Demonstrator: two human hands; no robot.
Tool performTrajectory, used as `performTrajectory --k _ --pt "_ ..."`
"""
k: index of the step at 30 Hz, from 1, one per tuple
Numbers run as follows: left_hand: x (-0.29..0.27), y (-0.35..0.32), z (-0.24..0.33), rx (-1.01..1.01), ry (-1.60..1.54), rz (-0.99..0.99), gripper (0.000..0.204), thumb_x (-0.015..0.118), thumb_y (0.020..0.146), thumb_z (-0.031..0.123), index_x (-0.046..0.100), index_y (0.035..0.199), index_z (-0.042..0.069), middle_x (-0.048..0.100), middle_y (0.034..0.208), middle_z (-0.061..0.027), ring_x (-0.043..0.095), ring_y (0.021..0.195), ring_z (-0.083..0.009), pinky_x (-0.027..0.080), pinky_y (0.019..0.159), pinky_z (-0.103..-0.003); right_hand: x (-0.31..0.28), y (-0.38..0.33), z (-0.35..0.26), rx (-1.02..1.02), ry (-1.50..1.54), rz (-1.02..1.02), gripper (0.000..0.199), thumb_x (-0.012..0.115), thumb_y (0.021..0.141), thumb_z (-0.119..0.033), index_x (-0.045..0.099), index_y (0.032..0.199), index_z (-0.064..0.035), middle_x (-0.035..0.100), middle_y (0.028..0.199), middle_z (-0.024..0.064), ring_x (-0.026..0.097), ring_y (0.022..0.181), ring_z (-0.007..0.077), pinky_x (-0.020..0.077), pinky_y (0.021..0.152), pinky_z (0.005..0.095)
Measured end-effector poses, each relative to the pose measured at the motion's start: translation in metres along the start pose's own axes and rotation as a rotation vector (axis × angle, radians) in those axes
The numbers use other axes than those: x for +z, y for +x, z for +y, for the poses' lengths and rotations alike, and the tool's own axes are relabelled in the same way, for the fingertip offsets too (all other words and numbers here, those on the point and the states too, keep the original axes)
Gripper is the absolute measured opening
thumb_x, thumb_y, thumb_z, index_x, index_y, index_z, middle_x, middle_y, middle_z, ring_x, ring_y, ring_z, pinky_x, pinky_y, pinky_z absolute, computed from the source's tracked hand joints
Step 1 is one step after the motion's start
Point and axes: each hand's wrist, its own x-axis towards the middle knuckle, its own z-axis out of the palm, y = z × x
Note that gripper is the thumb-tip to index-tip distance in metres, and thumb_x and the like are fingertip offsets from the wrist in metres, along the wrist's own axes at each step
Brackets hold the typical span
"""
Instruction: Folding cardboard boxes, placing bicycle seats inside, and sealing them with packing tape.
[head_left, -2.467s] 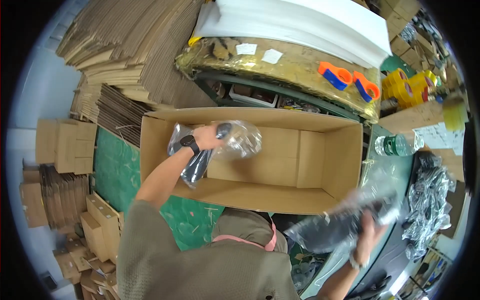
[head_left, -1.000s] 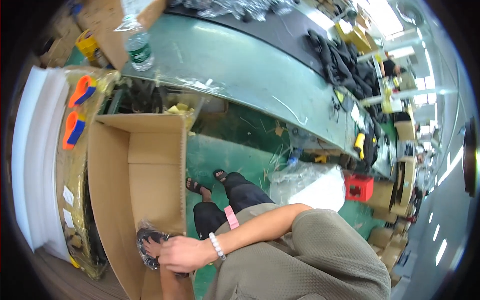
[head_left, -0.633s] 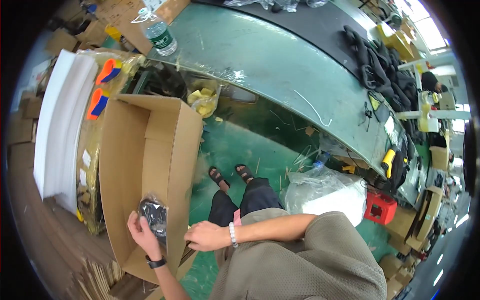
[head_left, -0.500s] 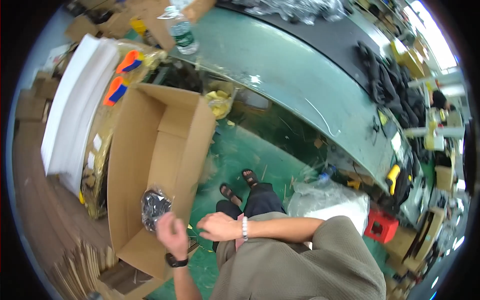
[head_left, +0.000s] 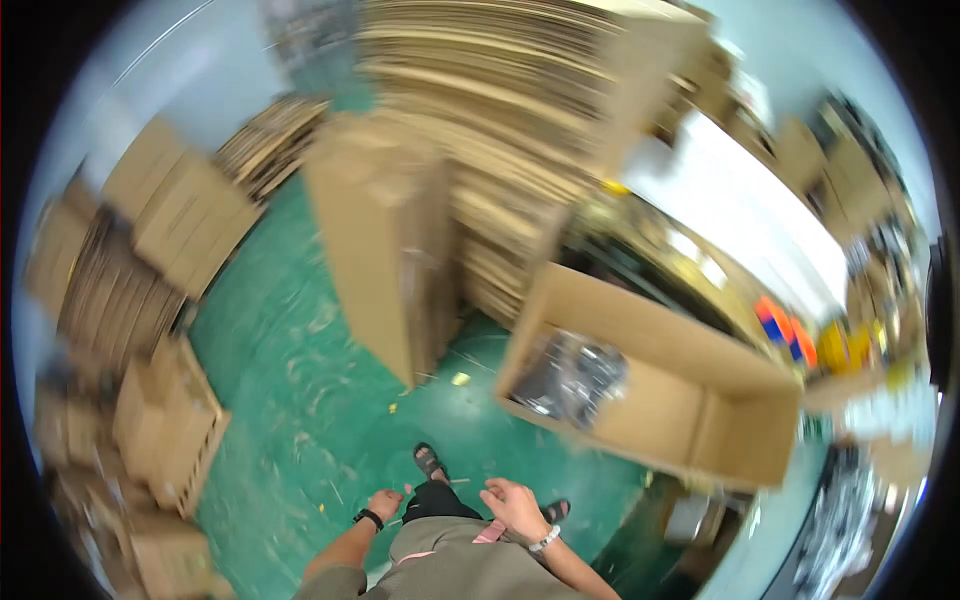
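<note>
My left hand (head_left: 383, 504), with a dark watch on its wrist, hangs in front of my body over the green floor. Its fingers are loosely bent and apart, with nothing seen in them. My right hand (head_left: 513, 507), wearing a pale bead bracelet, is near my waist beside a pink strip (head_left: 490, 532) on my clothing. Its fingers curl loosely and look empty. Ahead and to the right lies a long open cardboard box (head_left: 650, 455), with shiny dark plastic-wrapped items (head_left: 572, 377) in its near-left end. Neither hand touches the box.
A tall closed carton (head_left: 375, 240) stands ahead, against a high stack of flattened cardboard (head_left: 490, 70). More cartons (head_left: 195, 225) and an open box (head_left: 165, 425) line the left side. White foam sheets (head_left: 745, 200) and orange-blue pieces (head_left: 785, 330) lie beyond the long box.
My view has swung left, from the workbench toward the cardboard stacks. My left hand has drawn away from the plastic-wrapped items in the box, which now appears on my right.
</note>
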Motion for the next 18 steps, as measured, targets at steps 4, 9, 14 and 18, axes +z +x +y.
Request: performTrajectory --k 4,9,14,18 --pt "-0.069 0.05 -0.138 -0.168 -0.176 0.196 0.037 0.059 0.085 0.038 0.071 0.093 0.003 0.071 0.101 -0.0186 0.067 0.093 -0.0346 0.052 0.081 -0.044 0.098 0.107 -0.074 -0.17 -0.129 -0.185 0.034 0.069 0.086 -0.027 0.068 0.106 0.0 0.072 0.088 0.0155 0.07 0.081 0.0301 0.0546 0.074 0.0388" --pt "-0.137 0.055 -0.173 -0.177 -0.395 0.285 0.036 0.055 0.086 0.037 0.068 0.087 0.004 0.069 0.1 -0.0199 0.064 0.091 -0.0404 0.05 0.08 -0.047 0.201 0.23 -0.165 -0.366 -0.473 -0.419 0.034 0.069 0.085 -0.026 0.068 0.107 0.0002 0.071 0.087 0.0161 0.069 0.082 0.033 0.0541 0.074 0.0424" --pt "-0.201 0.101 -0.202 -0.28 -0.529 0.301 0.039 0.053 0.087 0.041 0.067 0.088 0.005 0.068 0.1 -0.02 0.062 0.094 -0.0415 0.05 0.082 -0.047 0.316 0.359 -0.264 -0.449 -0.595 -0.705 0.035 0.069 0.084 -0.028 0.069 0.108 -0.0027 0.071 0.09 0.0136 0.068 0.085 0.0328 0.0538 0.076 0.0432" --pt "-0.263 0.136 -0.22 -0.439 -0.623 0.344 0.029 0.05 0.089 0.032 0.067 0.094 0.009 0.067 0.098 -0.0193 0.063 0.096 -0.038 0.051 0.084 -0.048 0.409 0.476 -0.326 -0.656 -0.622 -0.797 0.032 0.07 0.084 -0.025 0.069 0.104 -0.0007 0.071 0.085 0.0137 0.07 0.079 0.0301 0.0549 0.071 0.0404"
